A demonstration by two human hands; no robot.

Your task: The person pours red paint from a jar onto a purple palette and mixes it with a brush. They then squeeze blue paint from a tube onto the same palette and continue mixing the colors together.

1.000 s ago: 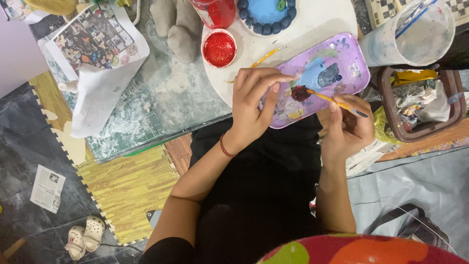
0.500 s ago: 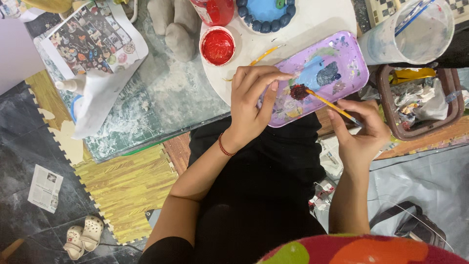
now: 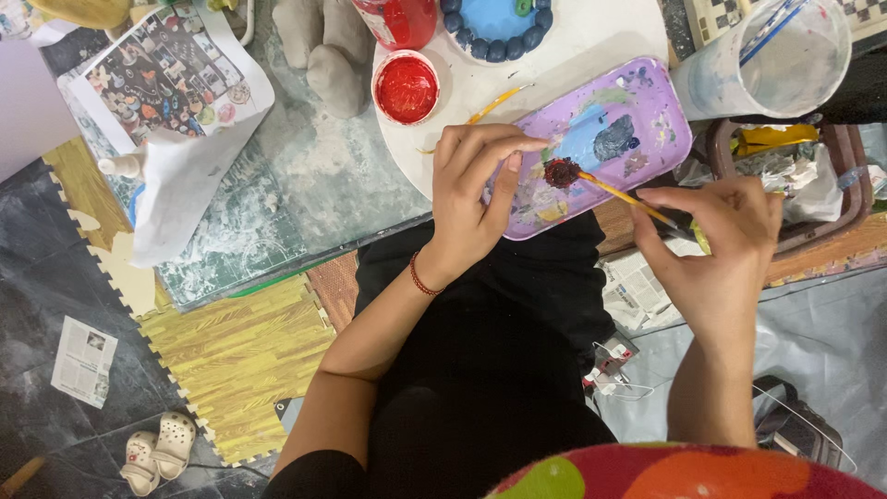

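My left hand (image 3: 476, 189) grips the near left edge of a purple paint palette (image 3: 637, 129) smeared with blue, grey and yellow paint. My right hand (image 3: 721, 249) pinches a thin yellow paintbrush (image 3: 628, 196); its tip, loaded with dark red paint, rests on the palette beside my left thumb. The palette lies partly on a round white board (image 3: 573, 55). On that board stand an open pot of red paint (image 3: 405, 88), a second yellow brush (image 3: 494, 103) and a blue piece ringed with dark blue balls (image 3: 497, 23).
A clear cup of cloudy water with brushes (image 3: 781, 55) stands at the far right, above a brown tray of crumpled paper (image 3: 832, 176). A grey lump (image 3: 323, 51) and printed sheets (image 3: 166, 83) lie on the left. Yellow floor mats (image 3: 231, 360) and small sandals (image 3: 157, 448) are below.
My right hand has slid away to the right and down along the brush handle. The brush tip stays on the palette. My left hand has kept its grip.
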